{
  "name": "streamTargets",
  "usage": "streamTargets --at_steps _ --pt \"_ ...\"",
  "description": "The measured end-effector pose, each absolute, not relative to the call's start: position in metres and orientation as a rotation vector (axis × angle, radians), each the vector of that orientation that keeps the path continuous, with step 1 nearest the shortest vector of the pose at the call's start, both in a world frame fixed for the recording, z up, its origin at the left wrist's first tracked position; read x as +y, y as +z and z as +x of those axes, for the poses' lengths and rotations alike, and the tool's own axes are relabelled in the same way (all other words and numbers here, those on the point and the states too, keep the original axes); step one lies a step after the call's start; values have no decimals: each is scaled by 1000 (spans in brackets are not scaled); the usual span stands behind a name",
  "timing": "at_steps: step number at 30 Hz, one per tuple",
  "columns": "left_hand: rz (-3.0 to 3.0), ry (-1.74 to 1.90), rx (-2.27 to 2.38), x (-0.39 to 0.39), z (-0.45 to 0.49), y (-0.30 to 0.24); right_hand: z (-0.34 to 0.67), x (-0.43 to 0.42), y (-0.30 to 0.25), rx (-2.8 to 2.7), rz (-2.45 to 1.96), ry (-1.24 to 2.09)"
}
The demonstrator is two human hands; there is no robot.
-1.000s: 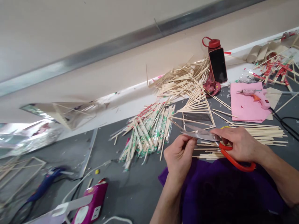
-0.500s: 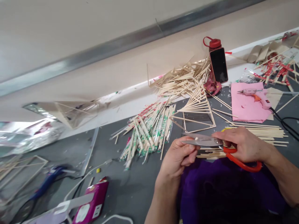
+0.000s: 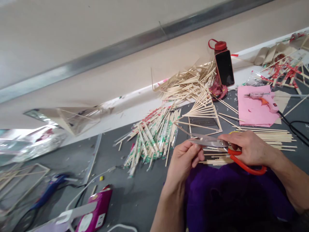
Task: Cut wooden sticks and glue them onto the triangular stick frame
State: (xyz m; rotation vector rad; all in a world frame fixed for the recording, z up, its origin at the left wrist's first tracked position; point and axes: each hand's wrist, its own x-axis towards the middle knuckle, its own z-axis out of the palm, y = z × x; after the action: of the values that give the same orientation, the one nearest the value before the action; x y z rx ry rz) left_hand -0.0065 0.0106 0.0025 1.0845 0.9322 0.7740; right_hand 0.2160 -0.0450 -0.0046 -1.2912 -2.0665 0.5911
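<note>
My right hand (image 3: pixel 248 146) grips the scissors (image 3: pixel 212 141) with orange-red handles, their blades pointing left and slightly apart. My left hand (image 3: pixel 184 158) is closed in a pinch at the blade tips. A small pale stick end (image 3: pixel 201 139) shows between the blades by its fingertips; the rest of that stick is hidden. Beneath the scissors and my right hand lies a row of wooden sticks (image 3: pixel 277 136). Just beyond the blades stands a stick frame (image 3: pixel 205 130) with a fan of sticks across it.
Wrapped chopsticks (image 3: pixel 154 135) lie left of my hands, with a loose stick heap (image 3: pixel 190 82) behind. A phone (image 3: pixel 225 68) leans on a red-capped bottle (image 3: pixel 220 46). A pink glue gun (image 3: pixel 264 98) rests on pink cloth (image 3: pixel 248 112). A blue glue gun (image 3: pixel 49 190) and magenta box (image 3: pixel 98 206) are left.
The scissors and my right hand have shifted slightly left, and the blades look closer together around the stick end. My left hand stays pinched near the tips.
</note>
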Motion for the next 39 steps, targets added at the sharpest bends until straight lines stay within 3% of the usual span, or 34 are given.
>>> streamTargets --at_steps 5,16,24,31,35,39 --pt "1192 903 1136 3 0 10 212 -44 -5 -2042 -1334 582" --pt "831 604 728 14 -12 3 215 -46 -8 -2071 -1203 563" --pt "927 932 965 14 -7 11 209 -45 9 -1988 -1406 561" --pt "919 866 995 12 4 6 247 -64 12 -1469 -2193 478" --pt "953 783 991 8 15 0 268 -69 0 -1431 -2642 318" --pt "1024 762 1000 4 20 -5 274 -62 0 -1535 -2824 275"
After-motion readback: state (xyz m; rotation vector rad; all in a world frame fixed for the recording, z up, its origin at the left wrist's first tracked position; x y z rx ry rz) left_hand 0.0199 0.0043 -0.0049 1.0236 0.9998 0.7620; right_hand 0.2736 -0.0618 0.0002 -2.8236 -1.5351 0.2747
